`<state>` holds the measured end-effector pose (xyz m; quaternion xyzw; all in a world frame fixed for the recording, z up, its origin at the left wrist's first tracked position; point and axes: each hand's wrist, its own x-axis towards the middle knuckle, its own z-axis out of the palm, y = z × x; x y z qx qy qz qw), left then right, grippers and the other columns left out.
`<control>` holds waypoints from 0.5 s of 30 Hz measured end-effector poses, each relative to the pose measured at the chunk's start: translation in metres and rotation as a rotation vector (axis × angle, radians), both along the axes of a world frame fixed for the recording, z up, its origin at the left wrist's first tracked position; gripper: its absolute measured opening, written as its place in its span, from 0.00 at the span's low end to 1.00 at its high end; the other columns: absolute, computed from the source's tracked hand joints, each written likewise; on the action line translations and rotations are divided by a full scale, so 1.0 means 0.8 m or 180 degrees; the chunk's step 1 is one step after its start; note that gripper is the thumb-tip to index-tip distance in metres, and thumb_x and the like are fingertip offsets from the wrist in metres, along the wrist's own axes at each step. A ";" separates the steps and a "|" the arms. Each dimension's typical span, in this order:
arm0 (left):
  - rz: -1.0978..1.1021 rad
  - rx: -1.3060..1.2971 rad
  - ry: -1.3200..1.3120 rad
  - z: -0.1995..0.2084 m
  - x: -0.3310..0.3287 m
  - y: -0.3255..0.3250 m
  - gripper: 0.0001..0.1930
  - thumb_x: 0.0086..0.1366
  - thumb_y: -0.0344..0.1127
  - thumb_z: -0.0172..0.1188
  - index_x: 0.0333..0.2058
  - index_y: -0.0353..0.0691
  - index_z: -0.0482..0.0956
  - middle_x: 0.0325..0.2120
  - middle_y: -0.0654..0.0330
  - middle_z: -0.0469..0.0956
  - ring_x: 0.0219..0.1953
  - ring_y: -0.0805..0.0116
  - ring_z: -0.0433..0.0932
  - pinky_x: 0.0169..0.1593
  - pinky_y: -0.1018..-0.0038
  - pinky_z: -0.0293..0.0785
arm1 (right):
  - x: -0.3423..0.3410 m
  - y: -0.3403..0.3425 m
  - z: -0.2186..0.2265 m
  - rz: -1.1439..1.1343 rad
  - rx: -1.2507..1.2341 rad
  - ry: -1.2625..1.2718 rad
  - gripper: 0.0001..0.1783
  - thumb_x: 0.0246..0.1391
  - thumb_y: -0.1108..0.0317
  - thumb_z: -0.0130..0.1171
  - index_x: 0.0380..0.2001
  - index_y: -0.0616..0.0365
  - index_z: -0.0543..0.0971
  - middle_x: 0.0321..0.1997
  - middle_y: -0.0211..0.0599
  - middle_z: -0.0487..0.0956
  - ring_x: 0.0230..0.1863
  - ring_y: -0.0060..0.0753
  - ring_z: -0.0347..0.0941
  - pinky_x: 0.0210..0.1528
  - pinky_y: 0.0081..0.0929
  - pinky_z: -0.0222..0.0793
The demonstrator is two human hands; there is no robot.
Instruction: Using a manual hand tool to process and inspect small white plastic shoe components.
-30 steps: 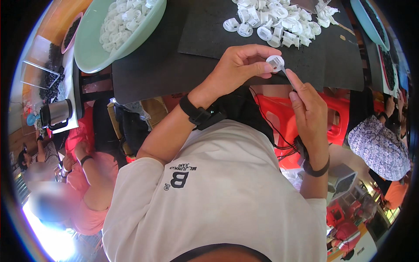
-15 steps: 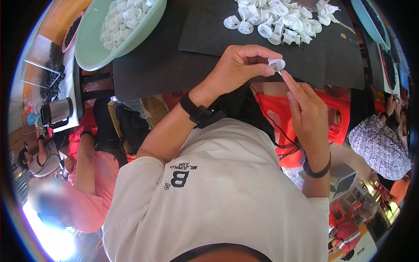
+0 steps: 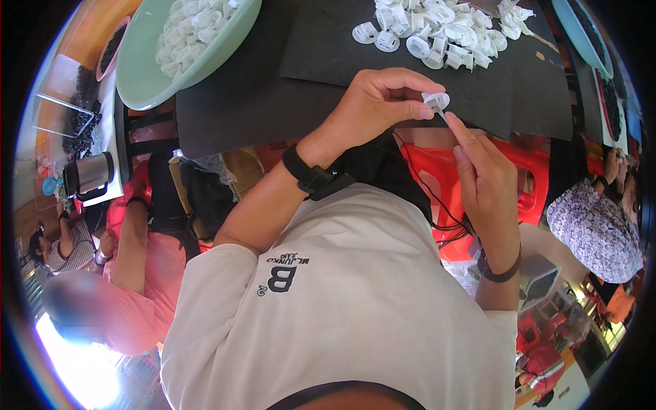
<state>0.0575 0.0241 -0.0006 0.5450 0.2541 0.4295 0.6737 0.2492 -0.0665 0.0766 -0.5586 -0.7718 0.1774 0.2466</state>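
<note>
Above the near edge of the dark table, my left hand (image 3: 383, 102) pinches a small white plastic part (image 3: 436, 101) with a round face between thumb and forefinger. My right hand (image 3: 480, 154) is just to the right of it, forefinger stretched toward the part and the other fingers curled in. A thin pale strip runs between that fingertip and the part; whether it is a tool or belongs to the part I cannot tell. Beyond my hands lies a loose heap of similar white plastic parts (image 3: 437, 31) on a black mat (image 3: 321, 48).
A pale green basin (image 3: 147, 85) of white parts stands at the far left. Another basin (image 3: 581, 41), light blue with dark contents, is at the far right. Red plastic stools (image 3: 437, 178) are under the table. People sit at both sides, one in a pink top (image 3: 157, 273) on the left.
Both hands and the held part have shifted very slightly right. My right fingertip has drawn back a little from the part, and more of the thin pale strip shows.
</note>
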 end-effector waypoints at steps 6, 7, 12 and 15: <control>-0.0080 0.0074 0.0071 0.000 -0.002 0.000 0.16 0.59 0.18 0.62 0.47 0.35 0.81 0.44 0.59 0.80 0.47 0.72 0.79 0.52 0.75 0.76 | -0.004 0.001 0.005 -0.0070 -0.0188 -0.0078 0.25 0.54 0.79 0.52 0.57 0.53 0.75 0.36 0.45 0.79 0.33 0.49 0.77 0.31 0.40 0.71; -0.0086 0.0066 0.0062 0.001 -0.002 0.000 0.16 0.60 0.18 0.62 0.47 0.35 0.81 0.44 0.59 0.80 0.47 0.72 0.79 0.52 0.75 0.76 | -0.004 0.001 0.007 -0.0090 -0.0217 -0.0121 0.25 0.54 0.79 0.52 0.56 0.54 0.75 0.36 0.45 0.79 0.33 0.49 0.77 0.31 0.40 0.71; -0.0027 0.0033 -0.0010 0.001 0.002 -0.002 0.15 0.58 0.20 0.65 0.46 0.37 0.82 0.40 0.62 0.81 0.41 0.77 0.78 0.47 0.78 0.76 | -0.009 0.003 0.007 -0.0087 -0.0124 -0.0207 0.24 0.54 0.79 0.52 0.55 0.54 0.76 0.37 0.45 0.79 0.33 0.49 0.77 0.31 0.40 0.72; 0.0078 -0.0022 -0.0106 0.001 0.002 -0.002 0.15 0.58 0.22 0.67 0.45 0.38 0.83 0.37 0.65 0.81 0.37 0.81 0.77 0.43 0.81 0.76 | -0.005 0.001 0.009 -0.0085 -0.0081 -0.0089 0.24 0.53 0.79 0.52 0.55 0.54 0.76 0.36 0.44 0.79 0.33 0.49 0.77 0.32 0.40 0.72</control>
